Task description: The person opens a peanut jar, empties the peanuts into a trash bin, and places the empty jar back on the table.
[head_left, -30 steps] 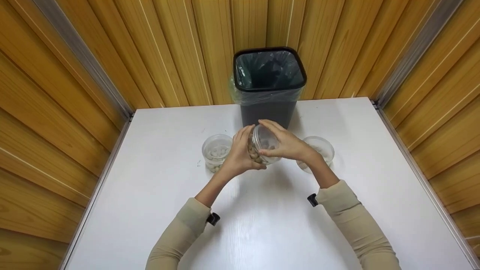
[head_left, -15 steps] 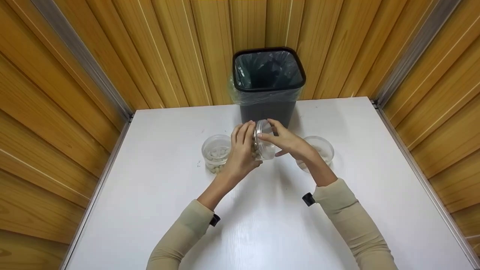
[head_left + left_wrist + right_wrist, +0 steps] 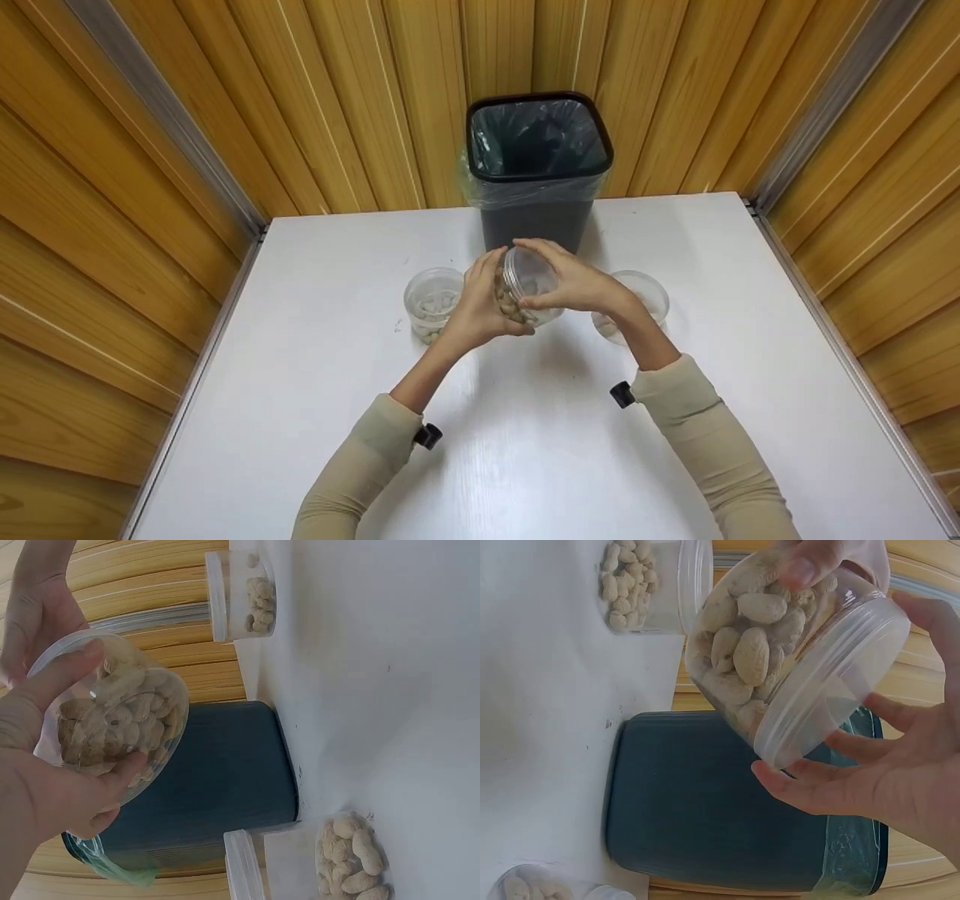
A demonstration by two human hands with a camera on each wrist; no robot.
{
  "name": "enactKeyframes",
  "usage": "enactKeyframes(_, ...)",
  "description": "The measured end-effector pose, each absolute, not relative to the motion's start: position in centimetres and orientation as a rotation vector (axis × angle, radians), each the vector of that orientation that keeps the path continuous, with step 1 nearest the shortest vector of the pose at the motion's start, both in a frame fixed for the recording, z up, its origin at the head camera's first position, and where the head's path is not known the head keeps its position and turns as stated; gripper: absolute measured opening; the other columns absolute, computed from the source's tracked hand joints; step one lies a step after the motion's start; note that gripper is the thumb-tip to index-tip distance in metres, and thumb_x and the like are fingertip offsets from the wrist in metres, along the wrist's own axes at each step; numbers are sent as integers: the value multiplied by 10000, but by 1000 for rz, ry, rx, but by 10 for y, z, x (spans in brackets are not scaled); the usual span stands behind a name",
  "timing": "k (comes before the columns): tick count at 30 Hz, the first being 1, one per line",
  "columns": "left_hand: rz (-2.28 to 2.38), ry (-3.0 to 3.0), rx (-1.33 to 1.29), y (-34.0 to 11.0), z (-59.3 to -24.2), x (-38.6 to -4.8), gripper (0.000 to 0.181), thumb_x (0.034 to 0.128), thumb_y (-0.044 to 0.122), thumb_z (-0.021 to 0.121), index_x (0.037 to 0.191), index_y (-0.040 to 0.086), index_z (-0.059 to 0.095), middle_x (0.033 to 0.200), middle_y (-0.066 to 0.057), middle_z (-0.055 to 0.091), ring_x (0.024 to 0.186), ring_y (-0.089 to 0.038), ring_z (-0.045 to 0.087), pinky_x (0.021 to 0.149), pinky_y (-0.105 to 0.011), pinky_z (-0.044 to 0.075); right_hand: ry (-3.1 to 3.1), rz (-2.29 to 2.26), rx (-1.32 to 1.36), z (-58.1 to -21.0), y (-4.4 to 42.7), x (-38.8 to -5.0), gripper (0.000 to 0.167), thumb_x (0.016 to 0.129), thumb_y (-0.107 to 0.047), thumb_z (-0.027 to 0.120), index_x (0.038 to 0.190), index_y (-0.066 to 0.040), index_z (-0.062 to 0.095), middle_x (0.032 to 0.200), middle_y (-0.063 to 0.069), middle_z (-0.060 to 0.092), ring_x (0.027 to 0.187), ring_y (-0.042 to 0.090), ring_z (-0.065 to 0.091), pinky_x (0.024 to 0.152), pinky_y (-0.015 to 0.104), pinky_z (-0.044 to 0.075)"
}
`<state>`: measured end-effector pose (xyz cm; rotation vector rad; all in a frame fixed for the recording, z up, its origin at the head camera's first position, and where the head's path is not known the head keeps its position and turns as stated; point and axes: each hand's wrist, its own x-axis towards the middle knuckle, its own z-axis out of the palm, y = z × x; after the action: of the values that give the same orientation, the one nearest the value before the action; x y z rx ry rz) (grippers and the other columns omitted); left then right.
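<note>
A clear round jar of peanuts point(image 3: 750, 652) is held tilted above the table, in front of the bin. The left hand point(image 3: 478, 307) grips the jar's body, thumb and fingers spread around it. At the translucent lid point(image 3: 832, 682), the right hand point(image 3: 574, 281) has its thumb and fingers curled round the rim. In the right wrist view the lid sits on the jar's mouth; whether it is loose cannot be told. Another jar with peanuts point(image 3: 433, 304) stands to the left, and a third jar point(image 3: 645, 296) to the right, partly behind the right wrist.
A dark bin point(image 3: 536, 221) with a plastic liner stands at the table's back edge, behind the hands. Wood-patterned panels point(image 3: 345, 97) enclose the white table point(image 3: 300, 360) at the back and both sides. Small dark specks lie near the left jar.
Over the last half second the right hand's fingers have shifted on the lid, and the jar has tipped so the lid's top faces more toward the head camera. Both side jars have stayed put.
</note>
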<state>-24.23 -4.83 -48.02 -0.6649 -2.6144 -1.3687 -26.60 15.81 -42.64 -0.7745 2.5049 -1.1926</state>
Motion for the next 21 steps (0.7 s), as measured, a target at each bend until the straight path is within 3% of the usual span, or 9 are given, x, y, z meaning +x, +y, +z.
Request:
enactKeyframes(3, -1353, -2615, -661, -48, -481, -242, 1242, 551, 179, 1019, 1557, 41, 304, 1584, -168, 329, 1460, -390, 265, 1173, -544, 330, 2488, -1200, -792, -425, 159, -266, 950, 828, -300, 848, 1600, -163, 311, 1647, 124, 245, 1513, 327, 234, 1171, 613, 298)
enactKeyframes(6, -1210, -2588, -692, -46, -481, -240, 1254, 544, 176, 1023, 1553, 27, 294, 1575, -177, 327, 1450, -393, 265, 1175, -533, 334, 2435, -1287, -676, -425, 157, -265, 954, 863, -390, 810, 1616, -189, 259, 1670, 110, 179, 1539, 320, 162, 1198, 612, 243)
enactKeyframes(10, -967, -2517, -713, -43, -483, -238, 1267, 522, 161, 1029, 1545, 22, 294, 1564, -165, 336, 1429, -385, 273, 1174, -484, 352, 2301, -1443, -402, -423, 153, -264, 948, 918, -510, 709, 1630, -200, 165, 1685, 122, 99, 1542, 364, 132, 1119, 687, 327)
enactKeyframes(14, -841, -2471, -726, -42, -487, -235, 1264, 521, 160, 1029, 1539, 13, 294, 1560, -171, 341, 1427, -402, 274, 1175, -452, 361, 2189, -1503, -261, -423, 151, -263, 931, 940, -488, 686, 1625, -182, 135, 1671, 180, 98, 1505, 440, 210, 1000, 731, 422)
enactKeyframes(17, -843, -2478, -737, -44, -487, -234, 1273, 526, 170, 1029, 1542, 7, 280, 1565, -177, 331, 1432, -407, 265, 1177, -458, 357, 2197, -1500, -299, -425, 151, -264, 923, 931, -452, 716, 1617, -179, 161, 1656, 190, 133, 1488, 441, 249, 999, 704, 445)
enactKeyframes(21, -1016, -2539, -724, -48, -484, -234, 1277, 533, 166, 1027, 1552, 20, 271, 1574, -172, 314, 1439, -390, 249, 1168, -491, 361, 2327, -1430, -543, -428, 154, -265, 913, 872, -380, 805, 1587, -166, 278, 1624, 155, 231, 1500, 381, 250, 1109, 634, 385)
